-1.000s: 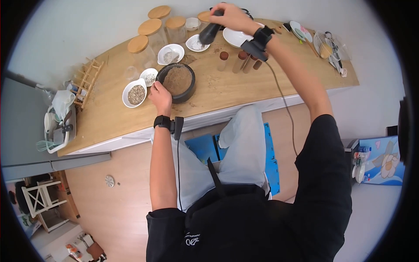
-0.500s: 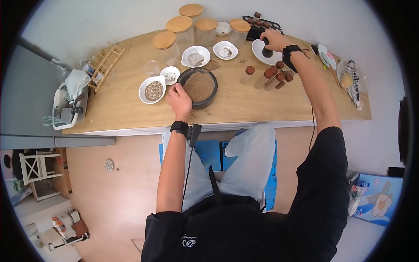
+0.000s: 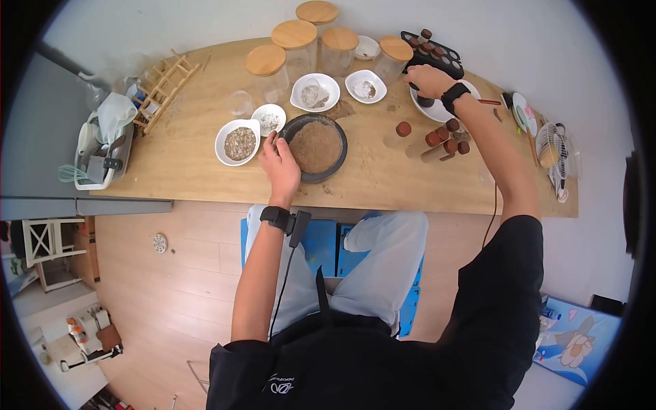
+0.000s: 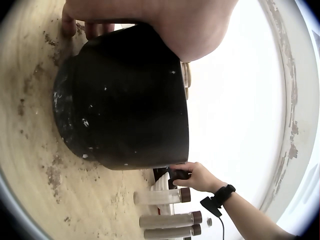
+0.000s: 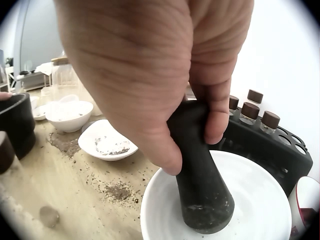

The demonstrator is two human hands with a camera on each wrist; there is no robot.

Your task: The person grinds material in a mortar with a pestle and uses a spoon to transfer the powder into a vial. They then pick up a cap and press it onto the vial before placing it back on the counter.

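Note:
My right hand [image 3: 429, 81] grips the top of a black pestle [image 5: 200, 175], whose wide end is down in a white plate [image 5: 255, 200] at the back right. Brown powder [image 3: 316, 147] fills much of a black mortar [image 3: 343, 158] near the table's front edge. My left hand [image 3: 280, 169] rests against the mortar's left side with the fingers along its wall; in the left wrist view the hand [image 4: 150, 20] lies over the dark wall [image 4: 130, 100]. Beside the mortar stand small white bowls, one with brown flakes [image 3: 240, 143] and one with pale bits [image 3: 269, 121].
Several brown-capped tubes [image 3: 433, 139] stand between mortar and plate, with a black tube rack [image 3: 444, 61] behind. Wooden-lidded jars [image 3: 294, 34] line the back. A wooden rack [image 3: 164, 92] and a filled basket [image 3: 102, 179] are at left, a wire strainer [image 3: 552, 147] at right.
The pestle has moved from above the white bowls over to the white plate and down into it, with my right hand still around it. My left hand has stayed at the mortar.

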